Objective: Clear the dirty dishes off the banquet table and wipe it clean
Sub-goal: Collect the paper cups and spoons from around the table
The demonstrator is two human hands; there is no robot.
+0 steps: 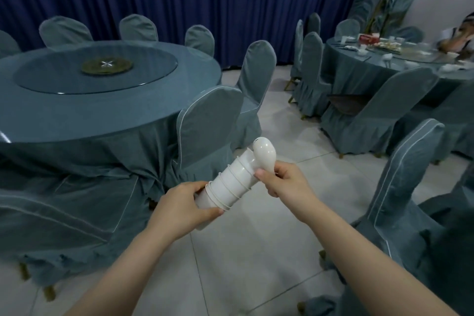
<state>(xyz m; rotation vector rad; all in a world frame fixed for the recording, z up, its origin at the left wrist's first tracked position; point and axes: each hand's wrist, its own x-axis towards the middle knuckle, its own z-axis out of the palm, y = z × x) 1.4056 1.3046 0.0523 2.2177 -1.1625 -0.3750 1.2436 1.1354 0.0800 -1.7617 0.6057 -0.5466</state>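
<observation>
A stack of several white cups (230, 185) is held tilted over the floor between both hands. My left hand (184, 202) grips the bottom end of the stack. My right hand (284, 178) grips the upper end, together with white spoons (265, 155) whose rounded bowls stick up past the rim. The round banquet table (77, 110) on the left, under a blue-grey cloth, carries only a glass turntable (95, 69). A second table (359, 64) at the back right holds dirty dishes (384, 46) and a red box (368, 38).
Covered chairs ring both tables; one chair (205, 123) stands just beyond my hands and another chair (410, 174) to my right. A person (459, 41) sits at the far right table. Pale floor tiles (256, 251) lie below. Blue curtains close the back.
</observation>
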